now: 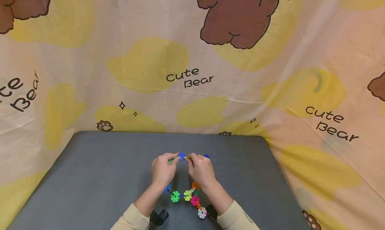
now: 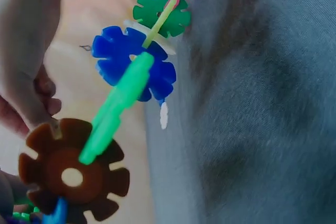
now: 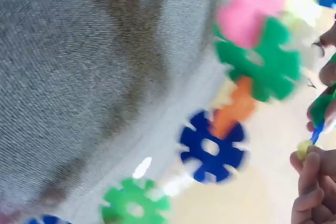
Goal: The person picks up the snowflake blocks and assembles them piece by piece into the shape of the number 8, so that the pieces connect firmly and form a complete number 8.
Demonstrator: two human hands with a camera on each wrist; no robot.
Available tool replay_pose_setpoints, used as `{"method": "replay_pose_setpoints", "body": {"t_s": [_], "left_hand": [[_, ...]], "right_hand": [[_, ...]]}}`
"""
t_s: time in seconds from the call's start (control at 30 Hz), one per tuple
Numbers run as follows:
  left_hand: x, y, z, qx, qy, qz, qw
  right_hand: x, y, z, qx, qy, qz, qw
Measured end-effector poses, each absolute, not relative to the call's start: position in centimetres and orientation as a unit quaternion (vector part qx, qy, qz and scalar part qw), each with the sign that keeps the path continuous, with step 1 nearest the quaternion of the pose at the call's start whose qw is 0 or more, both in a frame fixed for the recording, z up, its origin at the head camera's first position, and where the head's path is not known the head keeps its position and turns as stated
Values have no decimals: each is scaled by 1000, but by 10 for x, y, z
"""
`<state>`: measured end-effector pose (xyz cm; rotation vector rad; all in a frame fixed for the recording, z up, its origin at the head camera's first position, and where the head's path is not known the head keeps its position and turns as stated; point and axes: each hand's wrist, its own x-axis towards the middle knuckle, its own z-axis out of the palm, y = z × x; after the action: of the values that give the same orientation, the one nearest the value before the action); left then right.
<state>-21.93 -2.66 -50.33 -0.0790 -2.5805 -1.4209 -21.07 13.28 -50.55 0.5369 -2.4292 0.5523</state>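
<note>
Notched plastic snowflake discs join into a chain between and below my hands. My left hand (image 1: 163, 170) pinches a green disc (image 1: 170, 161) at the near end of a blue disc (image 1: 181, 156). Facing it, my right hand (image 1: 202, 170) pinches a small yellow disc (image 1: 185, 158) against that blue disc's other side. In the right wrist view, the yellow disc (image 3: 303, 149) is between thumb and finger, with a green disc (image 3: 320, 107) in the other hand above. A brown disc (image 2: 44, 174) hangs near the fingers in the left wrist view.
Below the hands lie a green disc (image 1: 175, 196), a yellow-green disc (image 1: 187, 195), a pink disc (image 1: 195, 200) and a white disc (image 1: 202, 212), linked together. Another blue disc (image 1: 206, 156) shows behind the right hand. The grey table (image 1: 105, 176) meets a bear-print cloth (image 1: 144, 109).
</note>
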Motion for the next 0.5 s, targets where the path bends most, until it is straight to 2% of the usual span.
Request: {"method": "replay_pose_setpoints", "body": {"t_s": [0.17,0.37,0.5], "left_hand": [[-221,-26,-509,-20,-848,-522,82],[-223,-29,-505,-11,-824,-565,47],[-224,-30,-501,11,-815,-579,20]], "right_hand": [[-210,132,-503,216,-908,201,298],[-213,135,-508,237,-878,249,333],[-213,138,-510,237,-876,284,309]]}}
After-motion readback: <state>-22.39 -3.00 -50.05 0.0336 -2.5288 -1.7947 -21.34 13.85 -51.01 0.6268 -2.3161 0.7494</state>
